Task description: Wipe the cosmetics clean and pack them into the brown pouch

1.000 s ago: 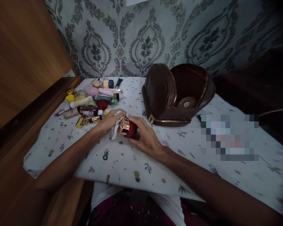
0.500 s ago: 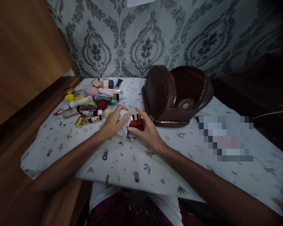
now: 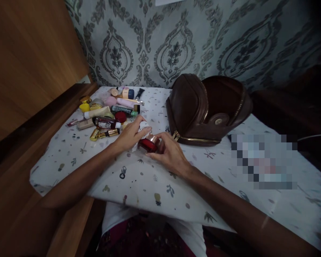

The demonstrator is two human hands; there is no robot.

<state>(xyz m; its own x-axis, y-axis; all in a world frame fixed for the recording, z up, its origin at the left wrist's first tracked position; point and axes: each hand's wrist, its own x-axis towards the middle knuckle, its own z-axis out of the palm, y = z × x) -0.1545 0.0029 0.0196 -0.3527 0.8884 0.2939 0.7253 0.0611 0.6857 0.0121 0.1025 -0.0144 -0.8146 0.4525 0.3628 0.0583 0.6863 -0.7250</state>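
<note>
My left hand (image 3: 131, 135) is closed on a crumpled white wipe (image 3: 143, 125), pressed against the left side of a red cosmetic jar (image 3: 147, 143) with a shiny copper-coloured lid. My right hand (image 3: 172, 151) grips the jar from the right, thumb below and fingers above. The jar is tilted just over the patterned tablecloth (image 3: 139, 185). Left of my left hand lie several cosmetics, among them a dark red bottle (image 3: 107, 122), a gold tube (image 3: 108, 133) and a round red compact (image 3: 120, 116).
An open brown leather bag (image 3: 187, 107) with gold zips stands right of my hands. A blurred-out flat item (image 3: 264, 160) lies at the right. A green bottle (image 3: 123, 110) and a cream tube (image 3: 97, 112) are in the cosmetics group. Behind is a patterned wall (image 3: 149, 43); a wooden panel (image 3: 34, 53) borders the left.
The jar has turned and tilted between my hands, its lid now leaning to the upper right. The whole view has shifted slightly, moving the bag and cosmetics rightward in the picture.
</note>
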